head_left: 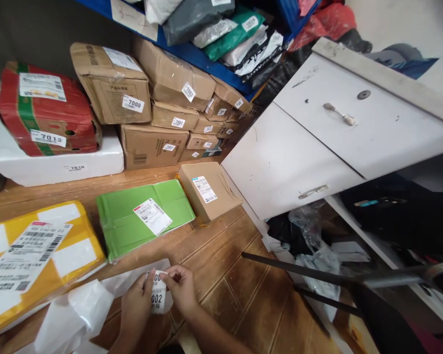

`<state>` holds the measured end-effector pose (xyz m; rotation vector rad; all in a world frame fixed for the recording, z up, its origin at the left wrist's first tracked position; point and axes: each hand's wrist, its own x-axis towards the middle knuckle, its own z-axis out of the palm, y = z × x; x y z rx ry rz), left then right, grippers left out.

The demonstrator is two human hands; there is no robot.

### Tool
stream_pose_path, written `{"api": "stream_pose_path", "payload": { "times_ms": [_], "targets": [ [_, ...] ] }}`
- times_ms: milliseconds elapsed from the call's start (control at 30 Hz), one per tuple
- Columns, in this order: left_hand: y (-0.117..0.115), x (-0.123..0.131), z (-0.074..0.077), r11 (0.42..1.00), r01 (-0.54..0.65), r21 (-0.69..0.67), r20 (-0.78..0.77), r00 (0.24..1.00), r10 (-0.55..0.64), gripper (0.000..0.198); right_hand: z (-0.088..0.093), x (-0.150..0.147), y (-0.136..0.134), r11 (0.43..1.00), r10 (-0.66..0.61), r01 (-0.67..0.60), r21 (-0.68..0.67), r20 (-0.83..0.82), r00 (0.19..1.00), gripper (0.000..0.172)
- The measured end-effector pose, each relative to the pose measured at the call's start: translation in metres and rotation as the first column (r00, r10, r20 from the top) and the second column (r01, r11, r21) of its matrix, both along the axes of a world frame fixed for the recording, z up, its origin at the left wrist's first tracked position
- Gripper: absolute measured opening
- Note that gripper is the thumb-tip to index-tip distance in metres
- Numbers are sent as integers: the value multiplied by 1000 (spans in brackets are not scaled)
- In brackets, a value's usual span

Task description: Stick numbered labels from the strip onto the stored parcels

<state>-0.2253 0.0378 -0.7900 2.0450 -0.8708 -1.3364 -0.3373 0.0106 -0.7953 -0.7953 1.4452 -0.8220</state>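
Both my hands meet low in the middle of the view over the wooden floor (239, 290). My left hand (136, 302) and my right hand (180, 287) pinch a small white sticker label (158, 295) printed with digits ending in 002. Its top edge is curled up between my fingertips. Under and left of my hands lies a white plastic mailer bag (81, 305). Beyond it are a green parcel (143, 216) and a small brown box (208, 191), each with a shipping label.
A yellow parcel (33, 255) lies at the left. Numbered cardboard boxes (112, 83) are stacked along the back, with a red box (46, 108) on a white foam box (55, 164). A white cabinet (317, 142) leans at right, above bags and black metal bars (302, 268).
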Motion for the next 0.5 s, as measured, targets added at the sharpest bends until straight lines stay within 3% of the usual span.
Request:
{"api": "stream_pose_path", "payload": {
  "times_ms": [167, 233, 367, 500],
  "targets": [
    [-8, -11, -10, 999, -40, 9, -324, 945, 41, 45, -4, -10, -11, 993, -114, 115, -5, 13, 993, 32],
    [-10, -14, -14, 999, -5, 39, -331, 943, 17, 45, -5, -16, -15, 997, -81, 81, 8, 18, 997, 31],
    [-15, -19, -11, 999, -12, 50, -162, 987, 20, 44, -7, -24, -16, 999, -12, 13, -39, 40, 999, 30],
    [-22, -28, -9, 997, -34, 63, -385, 921, 56, 48, -14, -30, -15, 991, -89, 93, -92, 46, 995, 33]
  ]
}}
